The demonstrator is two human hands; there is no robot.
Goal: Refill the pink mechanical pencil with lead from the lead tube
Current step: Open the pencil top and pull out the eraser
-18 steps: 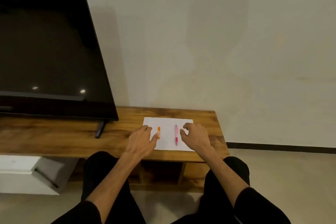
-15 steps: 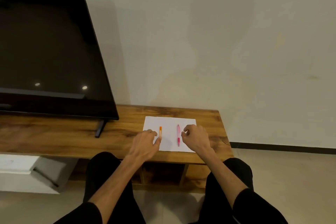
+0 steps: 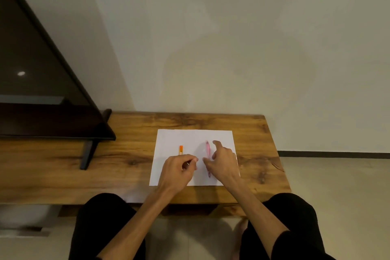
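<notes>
The pink mechanical pencil lies lengthwise on a white sheet of paper, slightly blurred. My right hand is over its middle, thumb on the left side, fingers spread on the right, index finger stretched forward. The pencil still rests on the paper. The small orange lead tube lies to the left of the pencil. My left hand is curled just behind it, knuckles covering its near end, thumb and fingertips pressed together with nothing visible between them.
The paper lies on a wooden TV bench against a plain wall. A black television on a stand foot fills the left. My knees in black trousers are below the bench's front edge.
The view has tilted down and come closer. My right hand has slid left over the pencil and spread around it. My left hand has curled its fingers beside the lead tube.
</notes>
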